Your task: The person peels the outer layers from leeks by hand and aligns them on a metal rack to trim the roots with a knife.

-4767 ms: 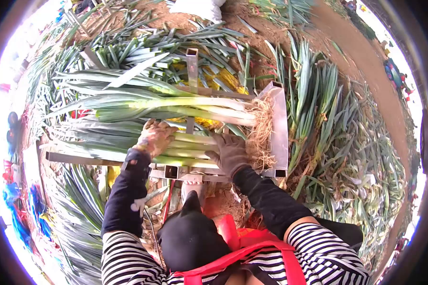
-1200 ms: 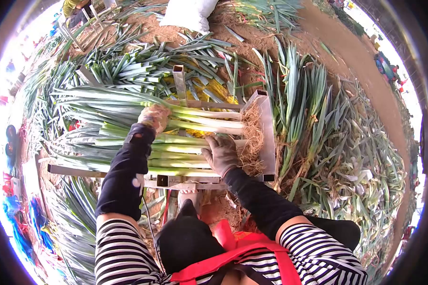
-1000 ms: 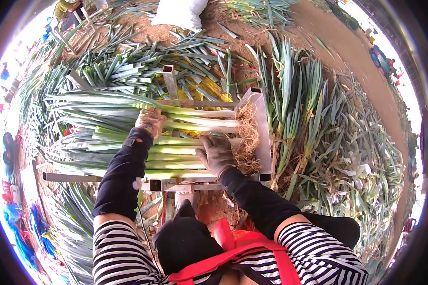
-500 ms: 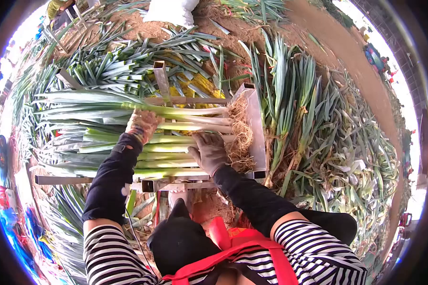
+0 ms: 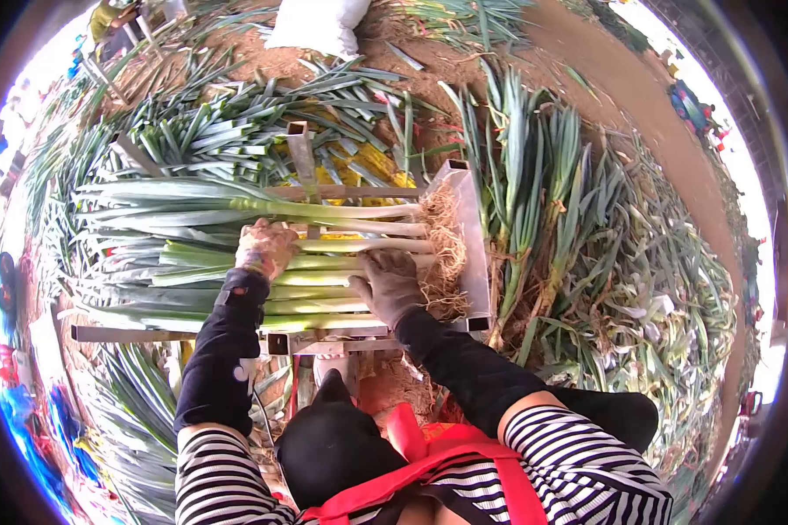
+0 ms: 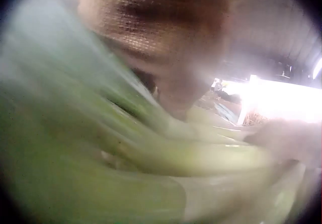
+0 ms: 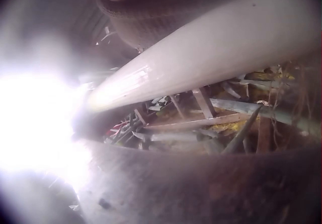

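Note:
A row of long leeks [image 5: 320, 298] lies sideways across a metal rack [image 5: 474, 254], tangled roots [image 5: 446, 232] against its upright right end. My gloved left hand [image 5: 265, 248] holds leeks in the middle of the row, where green turns pale; its fingertips are partly hidden. The left wrist view is blurred, with the glove [image 6: 151, 48] over the green leaves. My right hand [image 5: 385, 284], in a grey-brown glove, grips white stalks near the roots, thumb pointing left. In the right wrist view a white leek stalk [image 7: 201, 48] passes between parts of the glove.
Cut leek leaves [image 5: 228, 131] are heaped behind the rack, over yellow material [image 5: 372, 162]. More leeks [image 5: 534, 166] stand to the right beside a pile of trimmings [image 5: 639, 297]. A white sack [image 5: 315, 26] lies at the back; another person [image 5: 109, 19] is at far left.
My left hand has gone from the front leeks to the back ones, then slightly toward me. Another stalk now shows apart in the middle. My right hand stays near the roots.

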A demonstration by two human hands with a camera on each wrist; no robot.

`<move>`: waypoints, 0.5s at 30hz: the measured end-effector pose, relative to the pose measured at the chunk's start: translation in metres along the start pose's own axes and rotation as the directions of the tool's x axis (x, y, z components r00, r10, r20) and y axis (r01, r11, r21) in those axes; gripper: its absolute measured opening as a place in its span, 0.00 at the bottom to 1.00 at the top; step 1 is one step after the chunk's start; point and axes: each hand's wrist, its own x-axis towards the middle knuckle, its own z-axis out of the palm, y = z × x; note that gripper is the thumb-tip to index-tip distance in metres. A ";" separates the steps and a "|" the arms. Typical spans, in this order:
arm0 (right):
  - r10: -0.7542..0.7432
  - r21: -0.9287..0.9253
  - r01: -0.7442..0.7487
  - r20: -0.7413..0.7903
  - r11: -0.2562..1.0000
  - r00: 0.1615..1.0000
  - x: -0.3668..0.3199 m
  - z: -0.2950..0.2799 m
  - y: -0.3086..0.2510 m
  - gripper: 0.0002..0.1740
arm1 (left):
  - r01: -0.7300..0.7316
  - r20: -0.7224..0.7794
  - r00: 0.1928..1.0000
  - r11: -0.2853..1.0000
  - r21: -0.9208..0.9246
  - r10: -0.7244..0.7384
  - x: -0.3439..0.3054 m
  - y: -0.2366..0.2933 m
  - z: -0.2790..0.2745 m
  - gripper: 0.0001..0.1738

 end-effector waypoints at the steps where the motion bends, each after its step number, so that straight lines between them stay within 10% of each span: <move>1: 0.025 -0.030 -0.024 0.022 0.999 0.999 0.000 -0.001 -0.001 0.25 | -0.025 0.020 1.000 0.998 0.066 0.024 0.003 0.001 -0.002 0.23; 15: 0.006 -0.066 0.001 0.107 0.998 0.994 0.012 0.012 -0.005 0.34 | -0.060 0.046 0.997 0.990 0.129 0.054 -0.007 0.013 0.002 0.21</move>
